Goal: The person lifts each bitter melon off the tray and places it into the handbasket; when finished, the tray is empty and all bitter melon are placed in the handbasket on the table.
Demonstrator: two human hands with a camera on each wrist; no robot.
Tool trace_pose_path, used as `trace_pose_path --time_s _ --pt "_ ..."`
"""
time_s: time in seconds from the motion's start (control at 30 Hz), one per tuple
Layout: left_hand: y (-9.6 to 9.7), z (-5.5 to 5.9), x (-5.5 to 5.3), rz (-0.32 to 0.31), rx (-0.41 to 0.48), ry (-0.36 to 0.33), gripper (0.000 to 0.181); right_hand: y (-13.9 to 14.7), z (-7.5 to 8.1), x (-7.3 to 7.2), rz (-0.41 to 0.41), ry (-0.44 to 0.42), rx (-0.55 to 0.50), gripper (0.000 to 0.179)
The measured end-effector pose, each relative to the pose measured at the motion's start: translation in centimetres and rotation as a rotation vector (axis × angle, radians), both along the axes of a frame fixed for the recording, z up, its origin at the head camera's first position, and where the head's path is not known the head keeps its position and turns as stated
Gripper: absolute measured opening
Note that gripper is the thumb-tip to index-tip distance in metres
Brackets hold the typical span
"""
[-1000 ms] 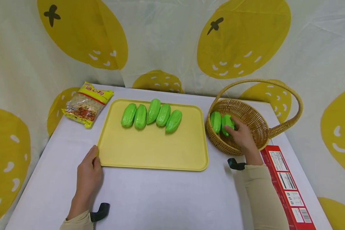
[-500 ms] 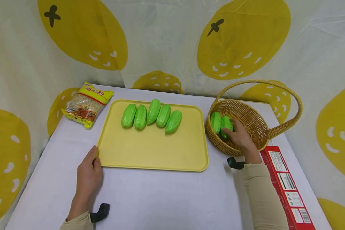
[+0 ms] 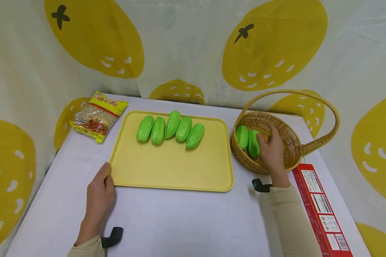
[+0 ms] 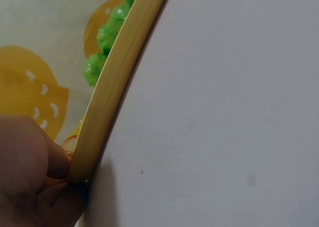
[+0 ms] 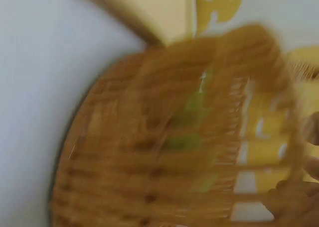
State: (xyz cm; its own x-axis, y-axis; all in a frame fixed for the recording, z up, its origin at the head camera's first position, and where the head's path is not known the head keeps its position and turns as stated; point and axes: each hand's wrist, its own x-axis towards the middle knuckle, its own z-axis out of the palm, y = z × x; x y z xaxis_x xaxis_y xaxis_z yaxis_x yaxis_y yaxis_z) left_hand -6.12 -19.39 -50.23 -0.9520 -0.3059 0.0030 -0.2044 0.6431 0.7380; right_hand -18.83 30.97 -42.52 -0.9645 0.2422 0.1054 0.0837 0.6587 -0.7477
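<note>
My left hand (image 3: 99,192) holds the left front corner of a yellow tray (image 3: 170,169); in the left wrist view, the tray's rim (image 4: 112,90) lies between thumb and fingers. Several glossy green, ribbed oblong fruits (image 3: 158,131) lie side by side along the tray's back half. Two more are in a wicker basket (image 3: 249,166) on the right: one green fruit (image 3: 242,137) against the left wall, another green fruit (image 3: 253,143) beside it. Over the basket, my right hand (image 3: 272,151) has its fingers spread, thumb close to the nearer fruit. Blurred wicker fills most of the right wrist view.
A yellow-topped bag of dry pasta (image 3: 99,116) lies behind the tray's left side. The basket's tall handle (image 3: 289,91) arches over it. A long red box (image 3: 321,210) lies along the table's right edge. A patterned curtain (image 3: 186,46) hangs behind.
My right hand has let go of the right-hand fruit in the basket; its fingers have opened and moved off to the right. The left hand and tray stay put.
</note>
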Motion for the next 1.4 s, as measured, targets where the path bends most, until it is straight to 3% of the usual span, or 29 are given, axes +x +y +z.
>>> trace_pose_path --time_s 0.17,0.3,0.6,0.73,0.9,1.03,1.4 --pt "0.0 0.1 0.0 0.007 0.004 0.003 0.051 -2.7 0.9 0.1 0.010 0.240 -0.102 0.059" --pt "0.1 0.1 -0.1 0.009 0.012 0.004 0.051 -4.8 1.5 0.2 0.070 0.305 -0.199 0.059" --pt "0.0 0.0 -0.2 0.003 0.008 0.024 0.050 -8.8 3.8 1.6 0.189 0.233 -0.311 0.060" --pt "0.0 0.0 -0.2 0.002 0.011 0.023 0.050 -9.2 2.5 1.1 0.223 0.220 -0.341 0.060" --pt "0.0 0.0 -0.1 0.007 0.015 0.017 0.050 -9.6 0.4 0.3 0.224 0.243 -0.288 0.059" --pt "0.0 -0.2 -0.1 0.008 0.018 0.016 0.050 -10.4 -0.3 0.2 0.260 0.251 -0.330 0.059" --pt "-0.1 0.0 -0.1 0.005 0.018 0.029 0.050 -12.7 -2.1 0.0 0.353 0.136 -0.415 0.062"
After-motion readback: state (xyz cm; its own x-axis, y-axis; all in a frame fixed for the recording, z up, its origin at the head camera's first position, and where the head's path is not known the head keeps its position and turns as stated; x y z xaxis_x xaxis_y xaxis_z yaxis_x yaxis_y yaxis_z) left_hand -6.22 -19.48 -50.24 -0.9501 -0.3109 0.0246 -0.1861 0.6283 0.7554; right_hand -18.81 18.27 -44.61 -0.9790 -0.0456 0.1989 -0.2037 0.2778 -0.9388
